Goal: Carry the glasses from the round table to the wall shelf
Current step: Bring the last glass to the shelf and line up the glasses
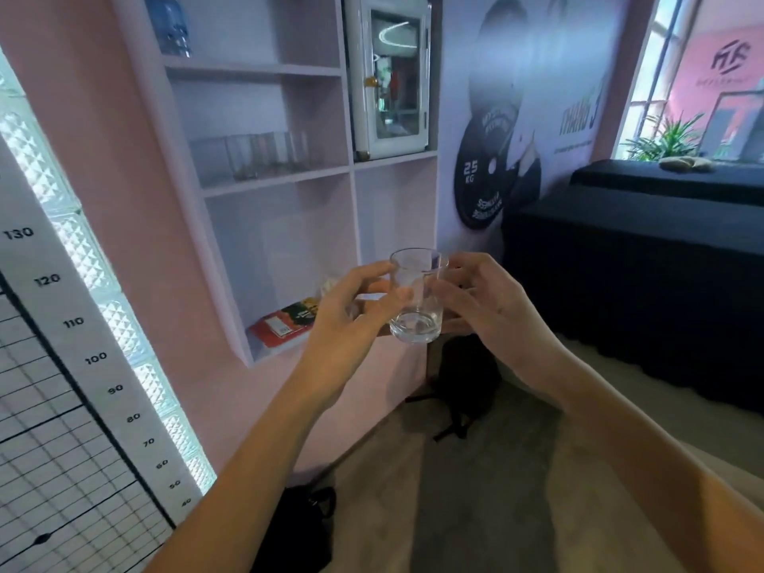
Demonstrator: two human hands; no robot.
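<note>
A clear empty drinking glass (417,299) is held upright in mid-air, in front of the wall shelf (281,179). My left hand (351,312) grips its left side with thumb and fingers. My right hand (488,308) wraps its right side. Several clear glasses (264,157) stand in a row on the shelf's middle-left board, above and to the left of the held glass. The round table is out of view.
An orange packet (285,324) lies on the lowest shelf board. A small white glass-door cabinet (392,72) sits in the upper right compartment, a water bottle (167,22) top left. Black-draped tables (641,262) stand on the right. Black bags (463,378) lie on the floor.
</note>
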